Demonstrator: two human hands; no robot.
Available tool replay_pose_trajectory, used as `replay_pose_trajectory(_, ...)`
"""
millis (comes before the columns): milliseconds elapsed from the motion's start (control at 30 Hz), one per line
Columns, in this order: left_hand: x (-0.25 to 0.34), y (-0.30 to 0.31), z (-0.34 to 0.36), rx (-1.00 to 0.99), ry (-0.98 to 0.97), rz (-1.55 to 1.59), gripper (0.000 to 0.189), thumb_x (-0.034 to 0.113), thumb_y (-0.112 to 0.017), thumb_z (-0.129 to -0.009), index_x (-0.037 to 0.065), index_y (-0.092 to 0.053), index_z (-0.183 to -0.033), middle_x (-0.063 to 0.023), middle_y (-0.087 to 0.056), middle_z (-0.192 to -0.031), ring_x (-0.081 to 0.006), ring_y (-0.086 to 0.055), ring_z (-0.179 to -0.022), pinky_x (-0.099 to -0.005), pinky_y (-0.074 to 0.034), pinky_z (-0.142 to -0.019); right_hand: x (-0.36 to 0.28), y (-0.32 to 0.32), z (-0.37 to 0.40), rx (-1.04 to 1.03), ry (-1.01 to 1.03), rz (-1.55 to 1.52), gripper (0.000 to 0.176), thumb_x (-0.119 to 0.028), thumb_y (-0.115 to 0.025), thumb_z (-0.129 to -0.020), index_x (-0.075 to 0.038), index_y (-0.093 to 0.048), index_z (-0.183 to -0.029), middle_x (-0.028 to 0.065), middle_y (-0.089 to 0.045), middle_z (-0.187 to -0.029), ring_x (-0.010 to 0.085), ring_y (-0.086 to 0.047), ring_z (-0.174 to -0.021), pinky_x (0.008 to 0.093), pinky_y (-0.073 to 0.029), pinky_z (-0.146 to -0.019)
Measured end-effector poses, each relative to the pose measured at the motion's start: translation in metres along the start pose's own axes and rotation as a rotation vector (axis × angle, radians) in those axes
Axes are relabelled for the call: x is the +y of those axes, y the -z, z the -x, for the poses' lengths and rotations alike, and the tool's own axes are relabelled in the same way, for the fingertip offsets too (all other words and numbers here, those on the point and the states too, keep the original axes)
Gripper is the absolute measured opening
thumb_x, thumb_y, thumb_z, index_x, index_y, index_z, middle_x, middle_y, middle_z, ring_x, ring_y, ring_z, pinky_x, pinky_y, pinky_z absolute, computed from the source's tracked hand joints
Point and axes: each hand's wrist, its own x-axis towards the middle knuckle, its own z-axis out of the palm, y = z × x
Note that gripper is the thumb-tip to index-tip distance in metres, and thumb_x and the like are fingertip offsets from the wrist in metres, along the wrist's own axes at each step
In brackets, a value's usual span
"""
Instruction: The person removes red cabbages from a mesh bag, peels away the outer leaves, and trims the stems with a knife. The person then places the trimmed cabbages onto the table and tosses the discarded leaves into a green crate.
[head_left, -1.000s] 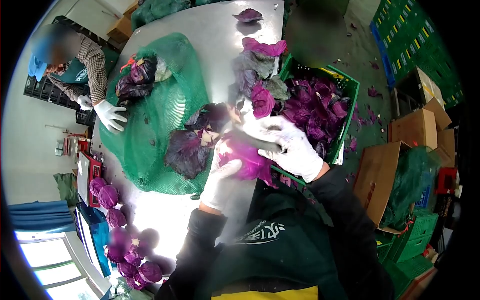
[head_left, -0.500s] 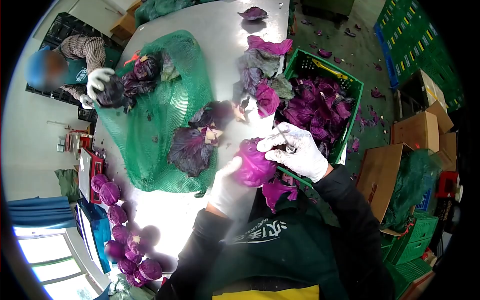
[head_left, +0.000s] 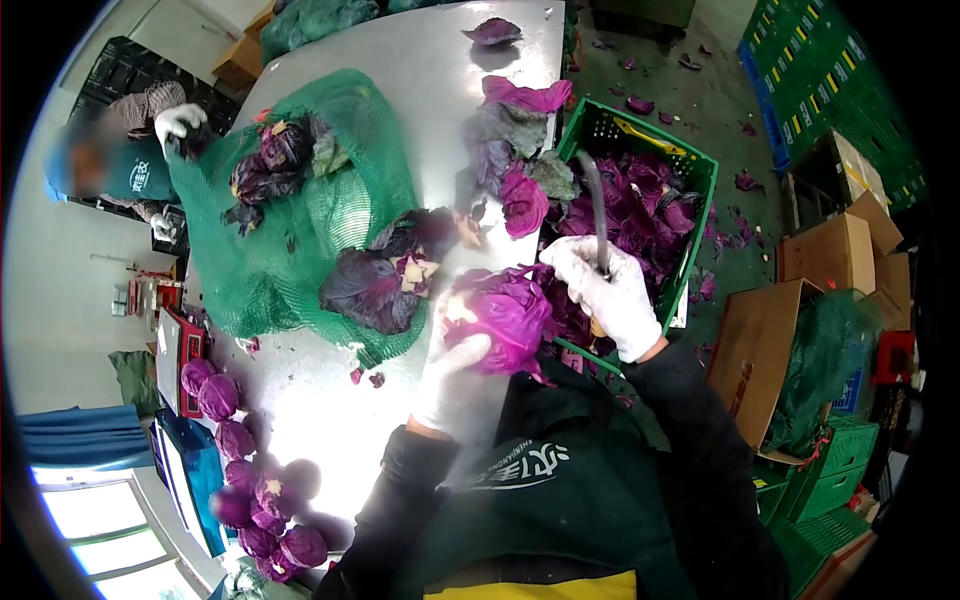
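In its white glove, my left hand (head_left: 452, 385) cups a purple cabbage (head_left: 510, 325) in front of my apron, thumb over its near side. Loose outer leaves stick out from the cabbage's right side. My right hand (head_left: 612, 300), gloved too, is closed round a knife (head_left: 598, 205) just right of the cabbage. Its narrow, slightly curved blade points away from me over a green crate (head_left: 712, 190) of purple leaves. Most of the knife's handle is hidden in the fist.
On the metal table (head_left: 430, 100) lie a green net bag (head_left: 270, 290), dark outer leaves (head_left: 365, 290) and a pile of loose leaves (head_left: 525, 200). Several trimmed cabbages (head_left: 235, 440) sit at the left. Across the table, a person's gloved hand (head_left: 180, 122) holds a dark cabbage. Cardboard boxes (head_left: 835, 255) stand at right.
My right hand has drawn slightly right from the cabbage, the knife blade now pointing away. The cabbage has turned in my left hand. The other person's hand and dark cabbage moved up and left.
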Motion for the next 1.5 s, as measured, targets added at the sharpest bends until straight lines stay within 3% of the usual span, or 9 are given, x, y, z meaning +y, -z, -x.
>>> replay_pose_trajectory(33,0.000,-0.001,0.000,0.013,-0.048,-0.044,0.077,0.003,-0.064,-0.078,0.011,-0.034,-0.148,-0.0119,-0.049,-0.136,-0.0277,-0.051,-0.125,-0.0426,-0.046,-0.104,0.015,-0.006,-0.003,-0.036,0.205,0.035,0.022,-0.021,-0.072,-0.090,-0.005,-0.067,-0.105,-0.0029,-0.063,-0.080,0.0053,-0.055,-0.067,0.0217,-0.044,-0.062)
replay_pose_trajectory(467,-0.008,-0.004,0.002,-0.032,-0.379,-0.724,0.096,-0.018,-0.067,-0.072,0.012,-0.023,-0.152,-0.0112,-0.046,-0.133,-0.0208,-0.056,-0.114,-0.0343,-0.053,-0.090,0.020,-0.018,0.004,-0.115,-0.232,0.075,0.032,-0.004,-0.064,-0.085,-0.003,-0.057,-0.116,0.0018,-0.057,-0.081,0.0080,-0.055,-0.056,0.0231,-0.045,-0.051)
replay_pose_trajectory(500,-0.011,0.001,-0.001,0.016,-0.370,-0.718,0.100,0.000,-0.082,-0.071,0.007,-0.024,-0.152,-0.0130,-0.041,-0.145,-0.0243,-0.047,-0.130,-0.0382,-0.043,-0.108,0.023,-0.018,0.003,-0.107,-0.273,0.019,0.032,-0.003,-0.064,-0.085,-0.004,-0.056,-0.116,0.0020,-0.057,-0.080,0.0083,-0.055,-0.055,0.0230,-0.044,-0.050)
replay_pose_trajectory(933,-0.008,0.035,-0.019,0.254,-0.300,-0.271,0.082,-0.006,-0.064,-0.082,0.018,-0.028,-0.152,-0.0116,-0.045,-0.139,-0.0229,-0.053,-0.121,-0.0373,-0.047,-0.102,-0.025,-0.017,0.024,0.018,-0.027,-0.262,0.021,0.001,-0.055,-0.091,-0.001,-0.054,-0.112,0.0088,-0.062,-0.082,0.0096,-0.057,-0.056,0.0198,-0.040,-0.046)
replay_pose_trajectory(1100,-0.004,0.036,-0.014,0.083,-0.214,-0.103,0.079,0.008,-0.070,-0.081,0.015,-0.033,-0.150,-0.0106,-0.047,-0.139,-0.0246,-0.053,-0.123,-0.0385,-0.046,-0.104,0.007,-0.014,-0.001,-0.066,0.305,0.196,0.025,-0.008,-0.077,-0.082,-0.006,-0.067,-0.105,0.0009,-0.061,-0.102,0.0077,-0.055,-0.081,0.0228,-0.047,-0.074)
replay_pose_trajectory(1233,-0.001,0.028,-0.011,-0.006,-0.183,-0.223,0.090,-0.006,-0.065,-0.074,0.015,-0.028,-0.153,-0.0086,-0.046,-0.141,-0.0236,-0.053,-0.122,-0.0377,-0.048,-0.102,-0.006,-0.039,-0.001,-0.066,0.286,0.312,0.026,-0.012,-0.078,-0.083,-0.005,-0.068,-0.105,0.0012,-0.058,-0.088,0.0070,-0.051,-0.073,0.0228,-0.045,-0.064)
replay_pose_trajectory(1333,0.005,0.025,-0.009,-0.047,-0.185,-0.372,0.102,0.011,-0.080,-0.070,0.011,-0.023,-0.154,-0.0115,-0.041,-0.145,-0.0281,-0.043,-0.133,-0.0434,-0.037,-0.113,0.008,-0.031,-0.011,-0.011,0.273,0.464,0.014,-0.011,-0.074,-0.087,-0.003,-0.068,-0.097,0.0009,-0.059,-0.079,0.0069,-0.052,-0.064,0.0230,-0.045,-0.060)
replay_pose_trajectory(1400,0.006,0.034,-0.009,-0.114,-0.186,-0.342,0.099,-0.006,-0.069,-0.067,0.013,-0.024,-0.154,-0.0091,-0.041,-0.145,-0.0217,-0.048,-0.128,-0.0341,-0.046,-0.101,0.011,-0.024,-0.017,-0.030,0.233,0.167,0.011,-0.011,-0.067,-0.092,-0.002,-0.066,-0.087,-0.0002,-0.060,-0.072,0.0055,-0.051,-0.055,0.0214,-0.042,-0.051)
replay_pose_trajectory(1500,0.009,0.044,-0.007,-0.165,-0.180,-0.381,0.102,-0.015,-0.064,-0.064,0.012,-0.025,-0.154,-0.0078,-0.040,-0.147,-0.0191,-0.048,-0.127,-0.0293,-0.050,-0.094,-0.023,-0.010,-0.025,0.076,-0.079,0.012,0.008,-0.008,-0.064,-0.094,-0.002,-0.068,-0.092,0.0002,-0.062,-0.071,0.0081,-0.059,-0.067,0.0231,-0.049,-0.065)
